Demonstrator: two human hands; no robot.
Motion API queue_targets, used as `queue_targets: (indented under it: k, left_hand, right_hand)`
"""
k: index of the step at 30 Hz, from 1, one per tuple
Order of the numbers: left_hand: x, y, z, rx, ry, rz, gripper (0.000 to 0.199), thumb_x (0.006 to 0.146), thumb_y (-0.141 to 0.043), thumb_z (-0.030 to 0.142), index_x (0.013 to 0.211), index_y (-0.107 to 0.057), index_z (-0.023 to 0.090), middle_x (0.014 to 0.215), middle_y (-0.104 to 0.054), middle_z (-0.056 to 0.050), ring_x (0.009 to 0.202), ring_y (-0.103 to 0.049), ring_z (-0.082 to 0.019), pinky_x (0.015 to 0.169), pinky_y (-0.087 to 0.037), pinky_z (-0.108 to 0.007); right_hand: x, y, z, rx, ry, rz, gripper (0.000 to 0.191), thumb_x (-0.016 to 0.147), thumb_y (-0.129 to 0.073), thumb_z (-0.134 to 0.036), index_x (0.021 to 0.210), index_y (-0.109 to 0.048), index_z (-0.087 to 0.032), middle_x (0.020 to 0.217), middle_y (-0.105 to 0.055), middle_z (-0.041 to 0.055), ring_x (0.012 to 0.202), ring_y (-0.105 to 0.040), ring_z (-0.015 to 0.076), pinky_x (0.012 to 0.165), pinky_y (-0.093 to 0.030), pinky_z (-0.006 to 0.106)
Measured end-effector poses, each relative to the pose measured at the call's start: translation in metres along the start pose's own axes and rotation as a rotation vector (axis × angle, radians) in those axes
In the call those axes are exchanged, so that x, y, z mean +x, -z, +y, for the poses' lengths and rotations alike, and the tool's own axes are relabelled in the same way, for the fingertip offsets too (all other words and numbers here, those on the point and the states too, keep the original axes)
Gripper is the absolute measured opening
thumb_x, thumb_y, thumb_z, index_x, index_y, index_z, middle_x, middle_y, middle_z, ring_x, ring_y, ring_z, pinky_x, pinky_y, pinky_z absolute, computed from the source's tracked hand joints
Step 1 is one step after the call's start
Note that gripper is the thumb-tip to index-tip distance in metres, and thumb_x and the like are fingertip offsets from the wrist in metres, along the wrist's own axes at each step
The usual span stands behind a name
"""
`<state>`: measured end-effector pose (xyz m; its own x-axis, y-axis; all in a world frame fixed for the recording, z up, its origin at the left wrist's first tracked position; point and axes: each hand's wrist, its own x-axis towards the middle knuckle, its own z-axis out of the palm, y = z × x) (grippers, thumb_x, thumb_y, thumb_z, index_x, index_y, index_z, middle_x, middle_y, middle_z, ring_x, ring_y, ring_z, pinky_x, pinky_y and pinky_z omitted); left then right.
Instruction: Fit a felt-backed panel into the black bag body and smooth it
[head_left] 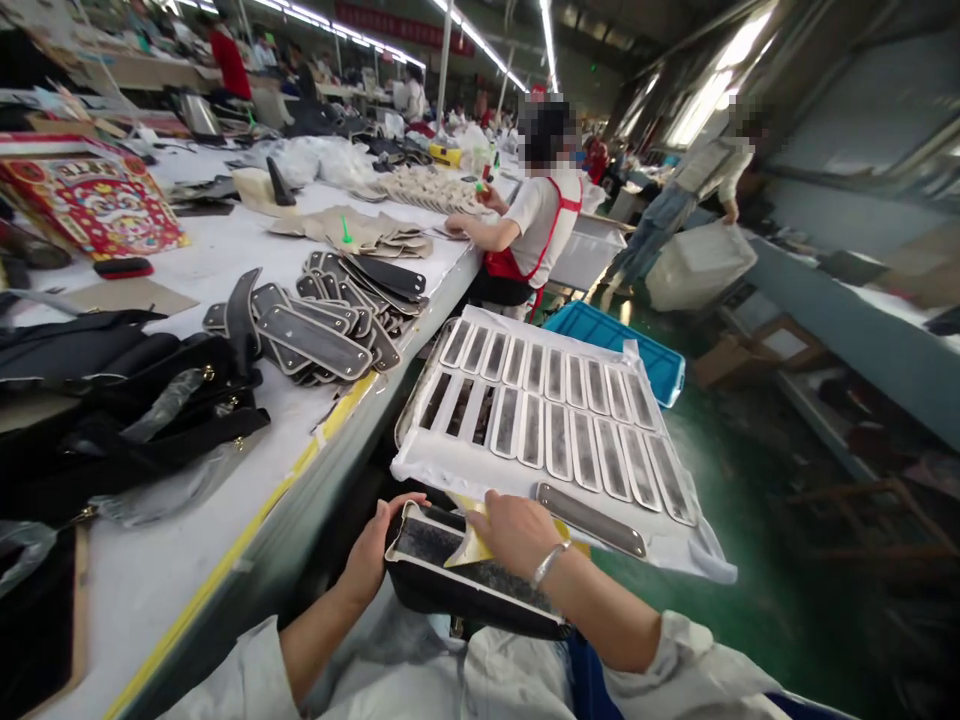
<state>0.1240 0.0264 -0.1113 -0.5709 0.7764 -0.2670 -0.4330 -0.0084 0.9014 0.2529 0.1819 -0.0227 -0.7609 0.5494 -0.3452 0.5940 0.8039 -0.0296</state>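
the two hands are apart, both at a black box-shaped piece (480,602) held low before the person's body, its pale-edged face turned up. the left forearm rises from the lower left, sleeve pushed back, and the left hand (369,555) sits at the piece's left end, at least one finger stretched past the far corner; the rest are hidden, so i cannot tell whether it is closed in a grip. the right forearm slants in from the lower right, a silver bracelet (551,565) at the wrist. the right hand (514,530) is back-up, fingers bent and closed on a yellowish sheet (469,545) over the upturned face. just beyond lies a dark strip (592,518) on a white-covered board (442,455), near rows of pale-edged strips (555,430).
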Motion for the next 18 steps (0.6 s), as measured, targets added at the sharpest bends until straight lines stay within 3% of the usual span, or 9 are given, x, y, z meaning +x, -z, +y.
queue_targets:
  k: [5,8,18]
  left_hand:
    - [0.0,-0.003,0.001,-0.106,0.044,0.057,0.06,0.087,-0.025,0.062,0.116,-0.055,0.018,0.11,-0.065,-0.007,0.104,-0.058,-0.025,0.094,-0.041,-0.036]
    - [0.0,-0.004,0.004,-0.081,0.068,0.089,0.065,0.086,-0.022,0.065,0.118,-0.054,0.018,0.109,-0.066,-0.007,0.106,-0.057,-0.025,0.095,-0.04,-0.036]
    - [0.011,-0.009,0.022,-0.098,0.336,0.17,0.089,0.078,-0.01,0.076,0.109,-0.062,0.011,0.092,-0.072,-0.011,0.086,-0.066,-0.027,0.08,-0.051,-0.039]
  right_hand:
    - [0.04,-0.009,-0.039,-0.045,0.088,0.172,0.042,0.094,-0.03,-0.04,0.082,-0.063,-0.016,0.079,-0.068,0.0109,0.079,-0.063,0.0254,0.073,-0.041,0.039]
    - [0.06,-0.01,-0.052,-0.08,0.186,0.202,0.046,0.095,-0.028,-0.039,0.077,-0.064,-0.017,0.074,-0.068,0.0098,0.074,-0.063,0.0238,0.071,-0.04,0.038]
    - [0.1,-0.005,-0.059,-0.081,0.618,0.213,0.051,0.096,-0.025,-0.04,0.073,-0.064,-0.016,0.072,-0.068,0.0068,0.068,-0.063,0.02,0.066,-0.037,0.033]
